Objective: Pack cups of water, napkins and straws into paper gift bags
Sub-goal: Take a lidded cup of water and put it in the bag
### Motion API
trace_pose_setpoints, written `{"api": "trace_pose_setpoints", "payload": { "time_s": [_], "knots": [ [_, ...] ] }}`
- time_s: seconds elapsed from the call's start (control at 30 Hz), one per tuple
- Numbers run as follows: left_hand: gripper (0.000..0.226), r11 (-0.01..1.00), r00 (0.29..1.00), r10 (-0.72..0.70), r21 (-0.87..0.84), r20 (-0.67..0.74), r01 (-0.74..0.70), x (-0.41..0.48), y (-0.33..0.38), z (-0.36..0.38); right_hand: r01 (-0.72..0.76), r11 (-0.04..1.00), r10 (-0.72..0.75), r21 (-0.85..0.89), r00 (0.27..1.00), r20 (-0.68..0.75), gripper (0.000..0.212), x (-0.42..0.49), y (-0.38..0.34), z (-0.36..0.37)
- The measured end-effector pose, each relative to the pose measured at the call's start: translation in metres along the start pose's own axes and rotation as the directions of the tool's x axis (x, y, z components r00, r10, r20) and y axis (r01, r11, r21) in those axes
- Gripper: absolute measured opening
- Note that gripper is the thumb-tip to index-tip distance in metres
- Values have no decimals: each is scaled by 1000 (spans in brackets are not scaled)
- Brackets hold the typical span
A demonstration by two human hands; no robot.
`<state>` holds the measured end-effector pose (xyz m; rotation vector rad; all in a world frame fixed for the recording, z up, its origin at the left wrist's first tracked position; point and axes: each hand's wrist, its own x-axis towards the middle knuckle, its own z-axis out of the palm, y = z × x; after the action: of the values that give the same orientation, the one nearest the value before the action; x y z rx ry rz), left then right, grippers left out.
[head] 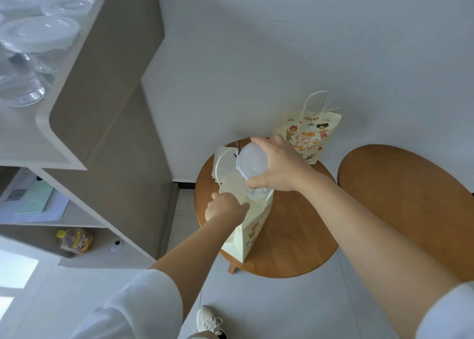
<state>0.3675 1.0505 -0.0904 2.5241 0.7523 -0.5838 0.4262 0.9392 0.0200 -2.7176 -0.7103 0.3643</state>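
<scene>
At far left I read a shelf (64, 143) carrying a group of clear lidded cups (38, 30), with a lower compartment below it holding papers (33, 200) and a yellow-capped packet (76, 241). Moving right, the left hand (225, 207) sits at the near rim of the gift bag (252, 232), fingers curled on the paper edge and holding the mouth apart. The gift bag is pale cream with coloured cartoon print on its side and a thin white cord handle; it stands upright on the round wooden stool (295, 236), towards the stool's left half. Directly above the bag's mouth is the cup (252, 162): clear plastic, flat transparent lid facing the camera, its lower end at the bag's opening. I cannot tell the water level inside it. The right hand (278, 166) grips the cup round its upper wall, thumb on the near side, fingers wrapped over the far side. Further right, a second gift bag (307, 136) of the same print leans against the white wall, touching the stool's far edge, handles up. At far right is a second wooden tabletop (410, 210), just beside the stool
</scene>
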Motion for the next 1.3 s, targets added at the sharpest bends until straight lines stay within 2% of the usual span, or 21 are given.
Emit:
{"api": "trace_pose_setpoints", "payload": {
  "time_s": [0.2, 0.33, 0.43, 0.6, 0.7, 0.83, 0.97, 1.07, 1.17, 1.3],
  "knots": [
    [104, 999, 999, -40, 31, -4, 40, 34, -14, -18, -113, 979, 141, -169, 976, 167, 94, 30, 20, 16],
    [111, 965, 987, 155, 207, 32, -158, 44, -17, -20, -140, 953, 203, -269, 953, 224, 93, 38, 23, 25],
    [114, 890, 948, 295, 329, 115, -317, 48, -14, -20, -8, 951, 103, -310, 951, 291, 96, 42, 19, 31],
    [116, 785, 893, 410, 427, 185, -449, 57, -15, -23, 195, 957, -90, -213, 903, 419, 95, 51, 26, 43],
    [124, 762, 895, 399, 471, 200, -445, 62, -16, -26, 255, 942, -120, -217, 862, 492, 99, 61, 36, 57],
    [132, 732, 920, 325, 558, 218, -391, 66, -12, -29, 346, 865, -64, -363, 794, 605, 103, 73, 52, 71],
    [134, 706, 925, 305, 598, 227, -380, 71, -4, -32, 203, 839, 194, -505, 756, 626, 113, 95, 60, 69],
    [132, 698, 914, 330, 591, 235, -404, 72, 2, -28, 30, 846, 388, -532, 649, 654, 117, 112, 60, 73],
    [131, 697, 908, 345, 583, 237, -417, 71, 5, -24, -53, 860, 434, -507, 596, 675, 111, 119, 63, 79],
    [134, 700, 915, 325, 590, 238, -402, 74, 7, -22, -135, 905, 399, -403, 593, 699, 120, 120, 78, 102]
  ]
}}
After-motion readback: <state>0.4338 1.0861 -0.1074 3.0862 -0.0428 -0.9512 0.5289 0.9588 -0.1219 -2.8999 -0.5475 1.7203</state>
